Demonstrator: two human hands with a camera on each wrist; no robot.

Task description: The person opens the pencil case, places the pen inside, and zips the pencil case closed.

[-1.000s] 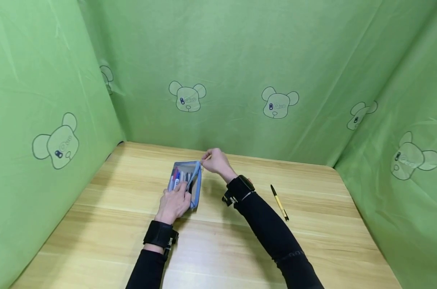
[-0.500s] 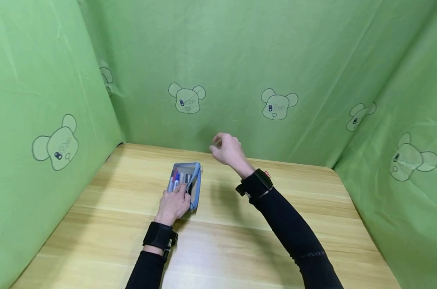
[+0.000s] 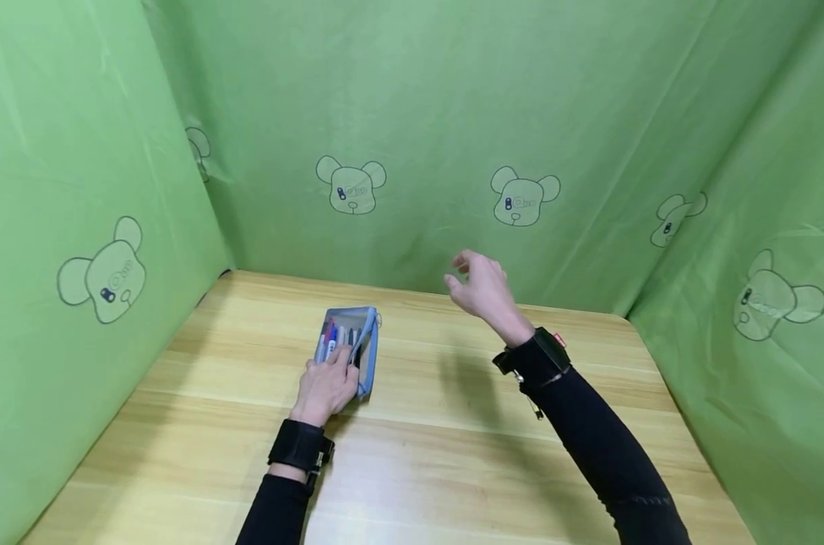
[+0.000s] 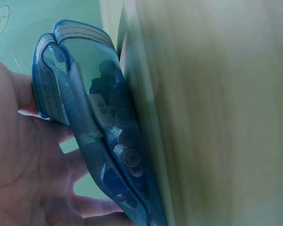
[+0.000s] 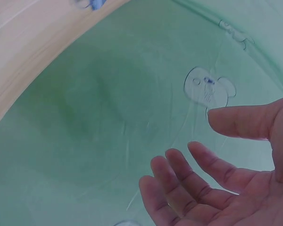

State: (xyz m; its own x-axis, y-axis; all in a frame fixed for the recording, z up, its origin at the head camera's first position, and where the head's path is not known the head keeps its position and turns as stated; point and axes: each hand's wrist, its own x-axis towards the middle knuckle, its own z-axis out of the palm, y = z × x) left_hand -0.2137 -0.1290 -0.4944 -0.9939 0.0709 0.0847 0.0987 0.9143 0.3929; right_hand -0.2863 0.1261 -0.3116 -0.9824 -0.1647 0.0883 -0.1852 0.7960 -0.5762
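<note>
A blue mesh pencil case lies on the table, its zipped top partly folded back. Several pens show inside it. My left hand rests over the case's near end, fingers laid on its top. In the left wrist view, those fingers pass behind the upper side of the case, where their tips are hidden. My right hand hovers above the back of the table, off to the right of the case. Its fingers are loosely bent with nothing between them, as the right wrist view of the hand confirms.
A pen lies on the table at the right, mostly hidden behind my right wrist. Green cloth with printed bear heads stands around the back and both sides of the table.
My right hand has left the zip end at the case's far right corner, rising and moving right. It now covers most of the pen. My left hand has stayed on the case.
</note>
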